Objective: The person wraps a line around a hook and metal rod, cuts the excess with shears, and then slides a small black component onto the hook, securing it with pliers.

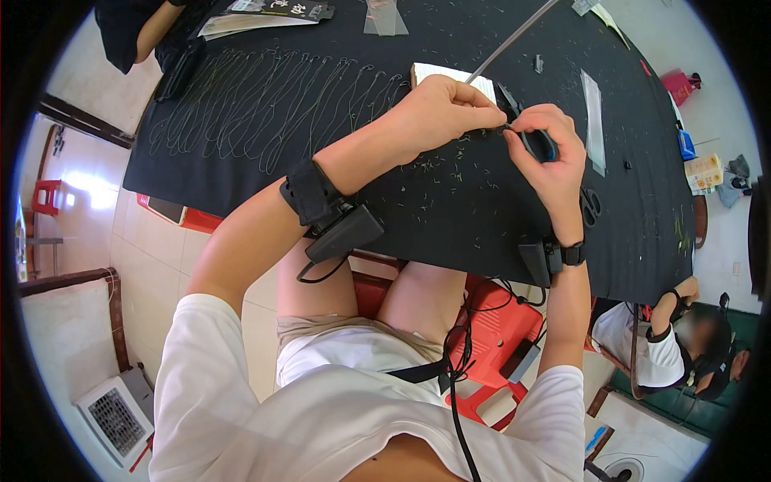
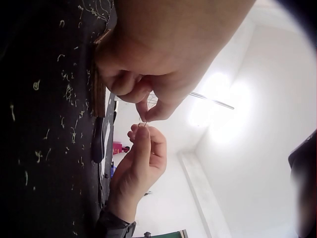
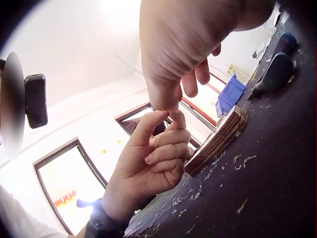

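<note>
The left hand [image 1: 450, 112] and right hand [image 1: 550, 149] meet fingertip to fingertip above the black table, each pinching a tiny thin strand, barely visible between the fingertips in the left wrist view. A thin metal rod [image 1: 514, 40] runs up from behind the left hand; whether that hand holds it, I cannot tell. Under the hands lies a wooden block [image 3: 215, 144] with a white top. Beside it is a dark-handled tool [image 3: 277, 69], partly hidden behind the right hand in the head view.
Looped thin cords [image 1: 273, 104] lie in a row at the left of the table [image 1: 482, 233]. Small clippings are scattered around. Black scissors [image 1: 590, 207] and a clear plastic strip [image 1: 593, 120] lie at the right. A seated person [image 1: 675, 345] is at the lower right.
</note>
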`<state>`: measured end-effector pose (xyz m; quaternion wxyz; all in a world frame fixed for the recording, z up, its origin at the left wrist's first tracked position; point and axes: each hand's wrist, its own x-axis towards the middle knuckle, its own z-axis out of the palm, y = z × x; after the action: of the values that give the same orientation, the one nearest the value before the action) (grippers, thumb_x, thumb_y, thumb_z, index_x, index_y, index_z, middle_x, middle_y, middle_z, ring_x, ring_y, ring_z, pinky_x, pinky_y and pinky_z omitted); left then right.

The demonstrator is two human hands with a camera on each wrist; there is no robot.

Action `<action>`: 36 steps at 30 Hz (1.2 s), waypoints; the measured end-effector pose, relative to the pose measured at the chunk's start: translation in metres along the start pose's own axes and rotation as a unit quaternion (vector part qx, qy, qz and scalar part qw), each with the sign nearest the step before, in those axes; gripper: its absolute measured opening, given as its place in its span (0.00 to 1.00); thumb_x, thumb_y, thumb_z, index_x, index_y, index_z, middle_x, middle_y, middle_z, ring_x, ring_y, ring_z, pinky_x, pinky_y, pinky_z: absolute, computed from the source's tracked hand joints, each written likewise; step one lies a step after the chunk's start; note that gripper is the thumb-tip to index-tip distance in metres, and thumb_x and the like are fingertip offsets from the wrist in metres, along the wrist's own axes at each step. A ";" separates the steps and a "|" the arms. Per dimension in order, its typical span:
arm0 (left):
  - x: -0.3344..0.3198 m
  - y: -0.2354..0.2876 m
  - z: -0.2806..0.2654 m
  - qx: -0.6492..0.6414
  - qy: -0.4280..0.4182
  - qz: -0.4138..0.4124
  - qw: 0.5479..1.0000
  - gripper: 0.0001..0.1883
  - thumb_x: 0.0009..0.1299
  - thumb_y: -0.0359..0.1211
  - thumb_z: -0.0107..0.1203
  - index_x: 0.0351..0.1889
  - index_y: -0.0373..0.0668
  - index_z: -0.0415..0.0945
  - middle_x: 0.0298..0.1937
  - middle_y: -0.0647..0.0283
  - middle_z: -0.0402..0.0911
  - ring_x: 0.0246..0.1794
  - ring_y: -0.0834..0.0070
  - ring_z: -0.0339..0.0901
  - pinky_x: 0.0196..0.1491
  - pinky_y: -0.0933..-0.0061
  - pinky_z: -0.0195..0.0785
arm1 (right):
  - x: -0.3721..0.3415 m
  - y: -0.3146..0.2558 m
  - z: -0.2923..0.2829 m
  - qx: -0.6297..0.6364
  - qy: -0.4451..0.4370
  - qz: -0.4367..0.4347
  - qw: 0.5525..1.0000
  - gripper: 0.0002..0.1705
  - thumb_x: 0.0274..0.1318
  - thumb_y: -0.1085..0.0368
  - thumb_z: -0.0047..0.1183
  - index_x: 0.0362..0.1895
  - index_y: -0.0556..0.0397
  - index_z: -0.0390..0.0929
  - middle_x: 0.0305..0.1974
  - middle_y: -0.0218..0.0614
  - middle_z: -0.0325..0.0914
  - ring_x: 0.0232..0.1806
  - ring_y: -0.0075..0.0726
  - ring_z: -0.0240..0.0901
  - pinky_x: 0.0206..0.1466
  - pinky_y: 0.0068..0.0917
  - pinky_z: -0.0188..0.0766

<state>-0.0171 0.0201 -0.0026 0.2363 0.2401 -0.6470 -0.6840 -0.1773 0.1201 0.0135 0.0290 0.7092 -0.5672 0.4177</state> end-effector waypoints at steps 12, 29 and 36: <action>-0.002 0.003 0.001 -0.002 -0.003 -0.003 1.000 0.12 0.61 0.36 0.58 0.37 0.37 0.79 0.19 0.74 0.69 0.15 0.91 0.55 0.18 0.87 0.43 | 0.001 -0.002 0.000 -0.015 -0.005 -0.007 1.000 0.09 0.34 0.72 0.61 0.24 0.50 0.75 0.28 0.27 0.74 0.34 0.28 0.70 0.43 0.24 0.59; -0.002 0.005 0.001 0.001 -0.009 -0.027 1.000 0.11 0.60 0.36 0.58 0.36 0.38 0.80 0.18 0.73 0.69 0.14 0.90 0.53 0.17 0.86 0.41 | 0.001 -0.001 -0.002 -0.020 -0.025 -0.026 0.999 0.09 0.33 0.73 0.59 0.23 0.49 0.73 0.30 0.28 0.75 0.36 0.30 0.71 0.44 0.25 0.59; -0.001 0.002 0.000 0.025 -0.022 -0.026 0.999 0.12 0.60 0.37 0.58 0.36 0.38 0.80 0.18 0.74 0.69 0.15 0.90 0.53 0.18 0.86 0.41 | 0.001 0.000 -0.002 -0.032 -0.028 -0.037 0.998 0.09 0.32 0.73 0.58 0.23 0.49 0.73 0.30 0.27 0.74 0.36 0.30 0.71 0.43 0.25 0.59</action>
<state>-0.0168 0.0207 -0.0010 0.1977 0.2478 -0.6624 -0.6787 -0.1784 0.1199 0.0156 0.0510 0.7396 -0.5545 0.3781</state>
